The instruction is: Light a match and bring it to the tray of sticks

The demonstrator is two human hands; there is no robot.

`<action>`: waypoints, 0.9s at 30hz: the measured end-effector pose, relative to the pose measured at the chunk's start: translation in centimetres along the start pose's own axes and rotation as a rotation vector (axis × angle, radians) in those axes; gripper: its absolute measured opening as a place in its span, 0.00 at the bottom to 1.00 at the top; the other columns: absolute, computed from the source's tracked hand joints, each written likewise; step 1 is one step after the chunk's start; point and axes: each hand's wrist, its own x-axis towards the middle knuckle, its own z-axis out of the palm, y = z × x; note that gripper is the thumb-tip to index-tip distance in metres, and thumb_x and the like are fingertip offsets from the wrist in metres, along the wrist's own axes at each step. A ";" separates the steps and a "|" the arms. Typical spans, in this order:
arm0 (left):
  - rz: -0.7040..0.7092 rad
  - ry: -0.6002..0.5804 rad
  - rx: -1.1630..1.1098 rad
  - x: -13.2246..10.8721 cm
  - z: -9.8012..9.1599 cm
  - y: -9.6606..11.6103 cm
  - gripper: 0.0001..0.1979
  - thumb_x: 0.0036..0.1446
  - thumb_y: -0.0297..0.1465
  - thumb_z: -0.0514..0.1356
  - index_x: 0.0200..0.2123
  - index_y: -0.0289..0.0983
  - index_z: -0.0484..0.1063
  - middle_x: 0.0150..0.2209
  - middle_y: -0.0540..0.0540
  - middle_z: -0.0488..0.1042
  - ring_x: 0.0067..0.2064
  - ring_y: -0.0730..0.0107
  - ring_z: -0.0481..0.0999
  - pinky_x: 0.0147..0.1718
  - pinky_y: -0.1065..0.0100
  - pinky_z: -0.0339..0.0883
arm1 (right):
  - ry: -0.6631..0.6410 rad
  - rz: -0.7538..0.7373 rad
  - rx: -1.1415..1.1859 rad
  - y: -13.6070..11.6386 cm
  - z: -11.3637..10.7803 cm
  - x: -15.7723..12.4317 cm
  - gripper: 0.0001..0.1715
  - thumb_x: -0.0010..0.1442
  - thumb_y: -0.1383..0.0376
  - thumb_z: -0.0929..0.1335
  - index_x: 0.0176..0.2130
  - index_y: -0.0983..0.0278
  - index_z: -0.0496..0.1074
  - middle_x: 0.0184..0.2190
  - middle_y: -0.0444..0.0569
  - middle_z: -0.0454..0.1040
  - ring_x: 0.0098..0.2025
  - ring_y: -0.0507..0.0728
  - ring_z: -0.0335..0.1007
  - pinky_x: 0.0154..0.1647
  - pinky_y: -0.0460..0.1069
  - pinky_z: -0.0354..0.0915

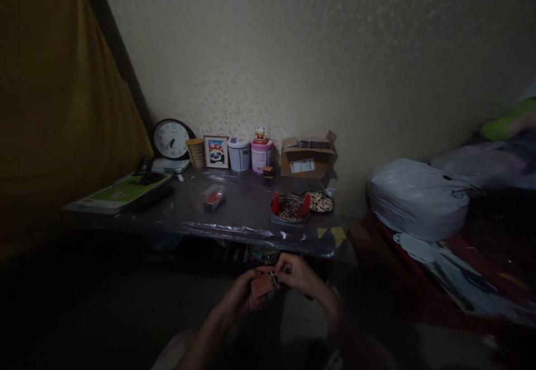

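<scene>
My left hand (245, 291) is closed around a small brown matchbox (261, 286), held in front of the table's near edge. Pale matchsticks (273, 278) show at the box's open right end. There my right hand (298, 275) pinches with thumb and forefinger, seemingly on one matchstick; the fingertips partly hide it. Beyond the hands, a round tin (292, 217) on the table bears two red candles, a left candle (276, 202) and a right candle (307, 202), with dark bits between them. Behind it lies a dish of many matchsticks (319, 202).
On the plastic-covered table (247, 208) lies a clear packet (214, 196). Along the wall stand a clock (171, 139), a framed panda picture (216, 153), two tubs and a cardboard box (307, 161). Green-covered flat items (121, 191) lie left; a white bag (419, 197) sits right.
</scene>
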 end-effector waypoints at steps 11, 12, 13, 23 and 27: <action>0.050 0.002 -0.146 0.0 0.1 0.3 0.17 0.51 0.32 0.54 0.44 0.32 0.69 0.29 0.41 0.77 0.16 0.79 0.65 0.15 0.77 0.55 | 0.172 -0.236 -0.247 0.0 -0.5 0.2 0.08 0.51 0.73 0.64 0.29 0.63 0.72 0.29 0.45 0.70 0.33 0.52 0.68 0.32 0.44 0.63; 0.049 0.006 -0.155 -0.1 0.1 0.3 0.17 0.51 0.32 0.54 0.44 0.32 0.69 0.30 0.41 0.77 0.16 0.79 0.65 0.15 0.76 0.55 | 0.175 -0.239 -0.261 0.0 -0.5 0.1 0.07 0.51 0.72 0.65 0.29 0.63 0.72 0.29 0.44 0.69 0.32 0.52 0.68 0.32 0.44 0.62; 0.053 0.010 -0.163 -0.1 0.1 0.3 0.17 0.52 0.32 0.54 0.44 0.32 0.69 0.30 0.40 0.77 0.17 0.79 0.66 0.16 0.76 0.56 | 0.176 -0.243 -0.275 0.0 -0.5 0.1 0.06 0.52 0.72 0.65 0.29 0.63 0.71 0.29 0.44 0.69 0.32 0.52 0.67 0.32 0.44 0.62; 0.142 0.101 -0.154 -0.3 0.8 0.9 0.14 0.52 0.32 0.56 0.40 0.32 0.72 0.30 0.42 0.77 0.15 0.83 0.63 0.13 0.79 0.54 | 0.180 -0.123 0.016 -0.3 -0.8 0.3 0.06 0.52 0.64 0.66 0.31 0.63 0.71 0.27 0.43 0.68 0.30 0.52 0.66 0.33 0.46 0.63; 0.209 0.151 -0.157 -0.2 0.9 1.0 0.13 0.51 0.31 0.56 0.39 0.33 0.73 0.28 0.45 0.75 0.16 0.82 0.64 0.13 0.79 0.55 | 0.090 -0.056 0.224 -0.8 -0.5 0.2 0.12 0.52 0.60 0.66 0.36 0.64 0.70 0.26 0.43 0.69 0.27 0.51 0.65 0.29 0.46 0.62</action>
